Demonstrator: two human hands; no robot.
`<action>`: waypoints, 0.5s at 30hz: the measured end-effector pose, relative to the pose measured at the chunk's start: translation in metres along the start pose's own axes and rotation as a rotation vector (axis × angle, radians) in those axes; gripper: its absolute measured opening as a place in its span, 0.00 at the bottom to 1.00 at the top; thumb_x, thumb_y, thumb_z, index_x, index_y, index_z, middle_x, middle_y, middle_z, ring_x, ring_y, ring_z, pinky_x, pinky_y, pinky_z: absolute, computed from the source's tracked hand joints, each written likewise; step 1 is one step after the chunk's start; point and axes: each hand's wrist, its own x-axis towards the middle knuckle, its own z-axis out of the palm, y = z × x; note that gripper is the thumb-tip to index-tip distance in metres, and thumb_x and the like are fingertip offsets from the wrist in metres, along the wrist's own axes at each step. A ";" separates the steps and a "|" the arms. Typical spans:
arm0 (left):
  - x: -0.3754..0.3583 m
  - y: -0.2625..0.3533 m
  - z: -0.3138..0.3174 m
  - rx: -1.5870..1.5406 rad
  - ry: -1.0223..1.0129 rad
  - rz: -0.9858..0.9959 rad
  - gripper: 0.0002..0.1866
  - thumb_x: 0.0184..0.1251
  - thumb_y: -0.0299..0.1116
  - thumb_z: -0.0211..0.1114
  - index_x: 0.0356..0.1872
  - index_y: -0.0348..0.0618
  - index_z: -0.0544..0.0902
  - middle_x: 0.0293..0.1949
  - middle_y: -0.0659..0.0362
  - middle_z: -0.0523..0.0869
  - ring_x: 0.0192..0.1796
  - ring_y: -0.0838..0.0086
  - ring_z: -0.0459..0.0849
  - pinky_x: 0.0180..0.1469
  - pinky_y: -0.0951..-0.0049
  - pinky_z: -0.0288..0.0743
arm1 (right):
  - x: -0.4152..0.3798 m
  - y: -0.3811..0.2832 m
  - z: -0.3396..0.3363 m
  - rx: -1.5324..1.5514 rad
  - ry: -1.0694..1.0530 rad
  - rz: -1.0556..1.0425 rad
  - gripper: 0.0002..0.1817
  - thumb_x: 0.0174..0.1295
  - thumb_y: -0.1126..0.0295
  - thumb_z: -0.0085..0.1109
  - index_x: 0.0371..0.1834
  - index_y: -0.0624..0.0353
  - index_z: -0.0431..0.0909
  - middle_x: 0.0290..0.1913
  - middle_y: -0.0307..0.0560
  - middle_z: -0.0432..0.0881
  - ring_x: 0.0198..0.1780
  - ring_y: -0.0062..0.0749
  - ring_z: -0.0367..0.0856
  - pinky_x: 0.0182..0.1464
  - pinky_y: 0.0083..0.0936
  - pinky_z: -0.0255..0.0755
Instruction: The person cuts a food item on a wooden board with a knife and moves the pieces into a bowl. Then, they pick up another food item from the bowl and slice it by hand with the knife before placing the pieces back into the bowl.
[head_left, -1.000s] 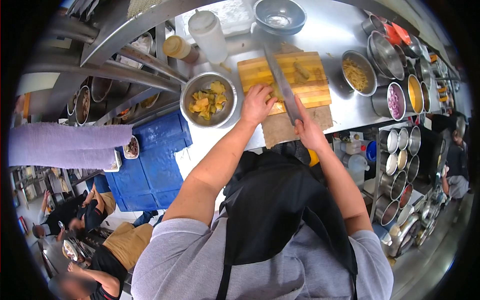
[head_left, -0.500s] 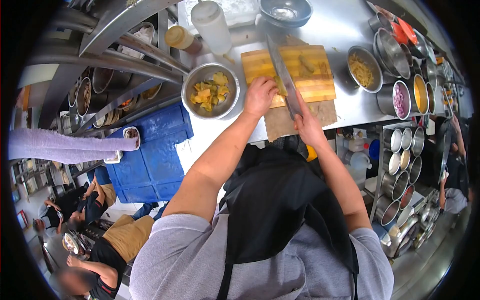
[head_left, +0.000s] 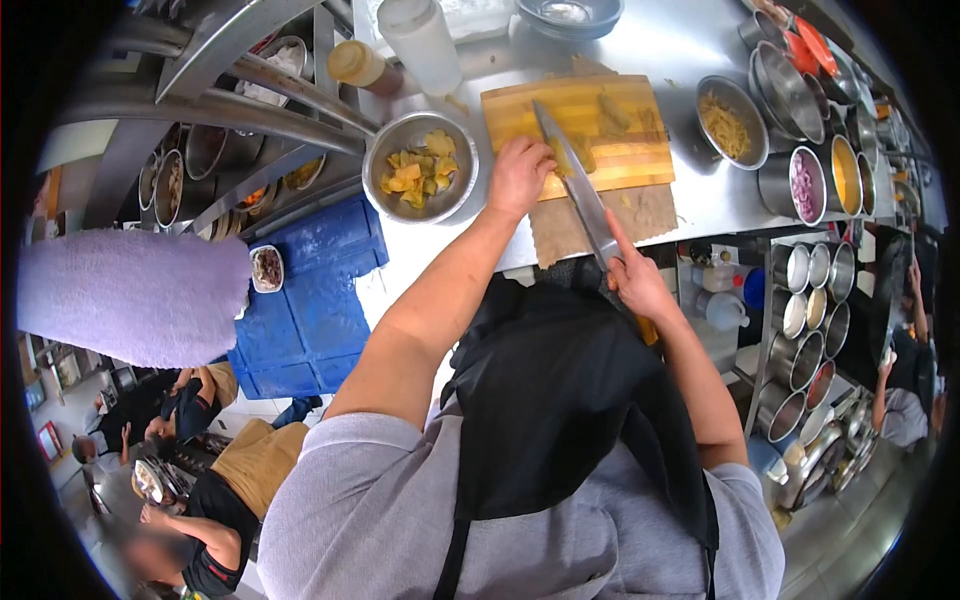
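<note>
My right hand is closed round the yellow handle of a large kitchen knife, its index finger laid along the blade. The blade crosses the striped wooden cutting board, its tip pointing away from me. Left of the blade, my left hand is closed with its fingertips on a yellow-green pickle-like piece, partly hidden by fingers and knife. Another greenish piece lies farther up the board. Beside my left hand stands a steel bowl holding yellow-green chunks.
A brown cloth sticks out under the board. Squeeze bottles stand at the back left. On the right are a bowl of yellow shreds and a pot of chopped purple onion. A lavender towel-like thing hangs left. Other people are lower left.
My right hand has pulled the knife back toward my body and slightly right, so the tip now rests over the board. My left hand has barely moved. The lavender cloth looks larger and wider.
</note>
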 end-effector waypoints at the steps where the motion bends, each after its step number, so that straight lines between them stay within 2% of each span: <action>1: 0.000 -0.002 0.000 -0.010 -0.008 0.007 0.10 0.51 0.26 0.78 0.36 0.44 0.88 0.43 0.56 0.87 0.49 0.54 0.84 0.54 0.57 0.80 | -0.008 -0.002 -0.005 0.002 0.002 0.002 0.42 0.75 0.73 0.45 0.90 0.33 0.45 0.28 0.55 0.82 0.33 0.46 0.84 0.47 0.41 0.78; 3: 0.001 -0.002 0.000 -0.026 -0.016 0.020 0.12 0.51 0.27 0.78 0.38 0.44 0.88 0.45 0.56 0.87 0.50 0.54 0.83 0.55 0.57 0.79 | -0.027 -0.008 -0.019 -0.005 -0.087 0.070 0.42 0.75 0.73 0.45 0.89 0.30 0.45 0.28 0.55 0.83 0.33 0.47 0.84 0.46 0.42 0.78; 5: 0.005 0.002 -0.003 -0.083 -0.041 -0.040 0.17 0.53 0.25 0.76 0.46 0.45 0.87 0.51 0.52 0.86 0.54 0.50 0.82 0.60 0.56 0.79 | -0.043 -0.004 -0.029 -0.019 -0.085 0.089 0.42 0.75 0.73 0.46 0.89 0.29 0.45 0.27 0.54 0.83 0.32 0.47 0.84 0.46 0.43 0.78; 6: 0.009 0.006 -0.003 -0.088 -0.038 -0.025 0.17 0.53 0.25 0.76 0.46 0.45 0.87 0.51 0.52 0.86 0.54 0.50 0.82 0.60 0.56 0.79 | -0.053 -0.001 -0.033 -0.064 -0.095 0.105 0.42 0.75 0.73 0.46 0.89 0.29 0.45 0.27 0.54 0.82 0.32 0.47 0.84 0.46 0.43 0.78; 7: 0.012 0.011 -0.004 -0.053 -0.075 -0.058 0.20 0.55 0.22 0.73 0.51 0.45 0.86 0.53 0.50 0.85 0.57 0.48 0.81 0.62 0.55 0.78 | -0.062 -0.002 -0.035 -0.109 -0.104 0.117 0.42 0.76 0.73 0.47 0.89 0.28 0.46 0.27 0.54 0.82 0.32 0.47 0.84 0.46 0.44 0.78; 8: 0.017 0.015 -0.005 -0.016 -0.109 -0.088 0.23 0.56 0.20 0.69 0.55 0.45 0.86 0.56 0.48 0.84 0.59 0.46 0.80 0.64 0.53 0.77 | -0.070 -0.006 -0.040 -0.135 -0.125 0.144 0.42 0.76 0.73 0.49 0.89 0.27 0.46 0.28 0.56 0.82 0.33 0.49 0.85 0.46 0.44 0.78; 9: 0.024 0.015 -0.006 -0.016 -0.098 -0.065 0.23 0.56 0.20 0.69 0.55 0.45 0.86 0.56 0.48 0.84 0.59 0.46 0.80 0.64 0.53 0.77 | -0.079 -0.009 -0.042 -0.144 -0.130 0.172 0.42 0.76 0.73 0.50 0.88 0.26 0.47 0.30 0.61 0.83 0.33 0.54 0.85 0.45 0.46 0.78; 11: 0.040 0.017 -0.008 0.105 -0.353 -0.170 0.26 0.56 0.17 0.62 0.58 0.45 0.85 0.58 0.44 0.83 0.62 0.44 0.79 0.66 0.51 0.75 | -0.088 0.008 -0.041 -0.225 -0.079 0.089 0.43 0.75 0.73 0.51 0.88 0.24 0.47 0.32 0.65 0.84 0.33 0.61 0.84 0.45 0.49 0.77; 12: 0.048 0.023 -0.014 0.148 -0.391 -0.193 0.27 0.55 0.18 0.61 0.59 0.45 0.84 0.55 0.43 0.85 0.61 0.45 0.81 0.64 0.51 0.76 | -0.093 0.014 -0.043 -0.218 -0.089 0.073 0.43 0.75 0.72 0.52 0.88 0.24 0.47 0.33 0.68 0.84 0.34 0.64 0.84 0.45 0.52 0.75; 13: 0.056 0.020 -0.015 0.150 -0.381 -0.169 0.27 0.55 0.18 0.61 0.59 0.45 0.84 0.55 0.43 0.85 0.61 0.45 0.81 0.64 0.51 0.76 | -0.100 0.012 -0.047 -0.217 -0.065 0.062 0.43 0.75 0.72 0.52 0.88 0.24 0.47 0.33 0.68 0.84 0.34 0.64 0.84 0.45 0.52 0.75; 15: 0.073 0.008 -0.017 0.140 -0.559 -0.264 0.23 0.57 0.22 0.67 0.57 0.38 0.85 0.50 0.43 0.89 0.55 0.49 0.86 0.59 0.55 0.79 | -0.117 0.006 -0.057 -0.229 -0.146 0.150 0.43 0.74 0.73 0.52 0.88 0.25 0.48 0.35 0.68 0.84 0.37 0.64 0.85 0.46 0.53 0.74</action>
